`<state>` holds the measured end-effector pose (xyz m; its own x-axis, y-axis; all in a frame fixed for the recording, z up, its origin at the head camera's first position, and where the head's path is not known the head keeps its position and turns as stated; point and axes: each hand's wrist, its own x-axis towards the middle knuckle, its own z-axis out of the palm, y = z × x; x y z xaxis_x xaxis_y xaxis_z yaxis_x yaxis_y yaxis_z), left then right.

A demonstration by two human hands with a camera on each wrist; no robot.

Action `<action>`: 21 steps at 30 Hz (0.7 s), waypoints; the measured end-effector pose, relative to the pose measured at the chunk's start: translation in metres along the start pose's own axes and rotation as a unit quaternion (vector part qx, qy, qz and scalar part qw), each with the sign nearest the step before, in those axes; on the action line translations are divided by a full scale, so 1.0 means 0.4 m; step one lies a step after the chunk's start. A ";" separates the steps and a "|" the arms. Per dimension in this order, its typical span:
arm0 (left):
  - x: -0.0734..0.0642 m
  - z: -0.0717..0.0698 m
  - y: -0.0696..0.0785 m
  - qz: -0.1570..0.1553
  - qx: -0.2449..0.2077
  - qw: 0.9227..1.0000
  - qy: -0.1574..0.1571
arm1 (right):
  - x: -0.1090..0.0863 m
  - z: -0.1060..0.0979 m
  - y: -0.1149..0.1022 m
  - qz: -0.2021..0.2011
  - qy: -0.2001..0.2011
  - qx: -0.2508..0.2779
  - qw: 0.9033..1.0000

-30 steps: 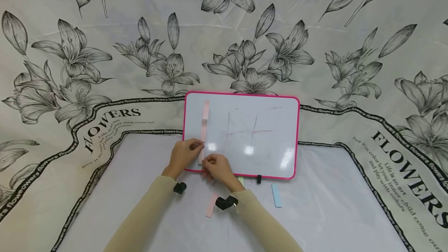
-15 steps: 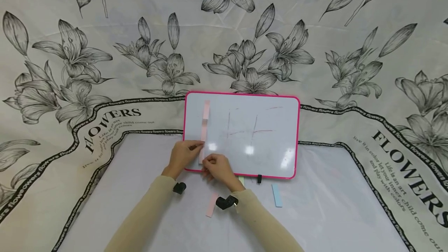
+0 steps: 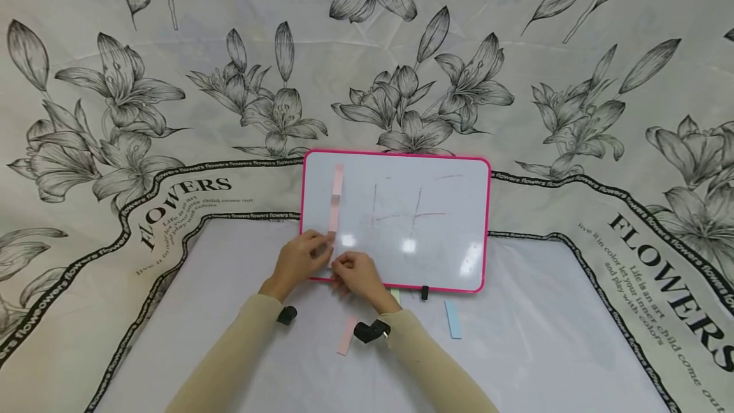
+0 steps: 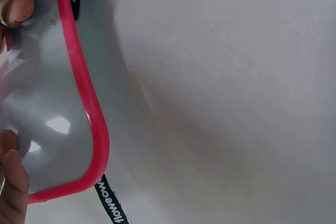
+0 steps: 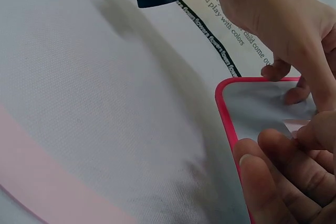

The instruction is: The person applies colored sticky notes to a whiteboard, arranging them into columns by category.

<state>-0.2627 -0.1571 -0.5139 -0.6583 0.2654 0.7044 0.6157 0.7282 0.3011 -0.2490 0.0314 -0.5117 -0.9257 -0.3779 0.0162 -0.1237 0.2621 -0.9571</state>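
Note:
A pink-framed whiteboard (image 3: 436, 241) lies before me. Pink paper strips (image 3: 336, 193) run in a column down its left side. My left hand (image 3: 298, 260) rests at the board's lower left, index fingertip touching the column and thumb apart, lower down. Close beside it, my right hand (image 3: 360, 276) pinches the lower end of the bottom pink strip (image 5: 295, 126) between thumb and finger. The hands hide most of that strip. In the left wrist view, left fingers (image 4: 14, 177) lie over the board's edge.
Below the board lie a loose pink strip (image 3: 346, 335) and a blue strip (image 3: 453, 320). A green strip (image 3: 395, 295) shows partly beneath the board's lower edge, near a black clip-like piece (image 3: 425, 293). Faint red and dark lines mark the board. A flower-printed cloth surrounds it.
My left hand has shifted slightly down and left, its thumb parting from the index finger and covering more of the bottom strip. The right hand has stayed in place.

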 end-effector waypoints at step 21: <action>-0.051 -0.029 -0.006 -0.046 0.042 0.998 -0.018 | -0.004 -0.002 -0.002 0.006 0.010 -0.025 1.000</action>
<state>-0.2455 -0.1715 -0.5214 -0.7257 0.2168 0.6530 0.5150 0.8005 0.3066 -0.2477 0.0326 -0.5108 -0.9342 -0.3566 0.0120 -0.1306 0.3102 -0.9417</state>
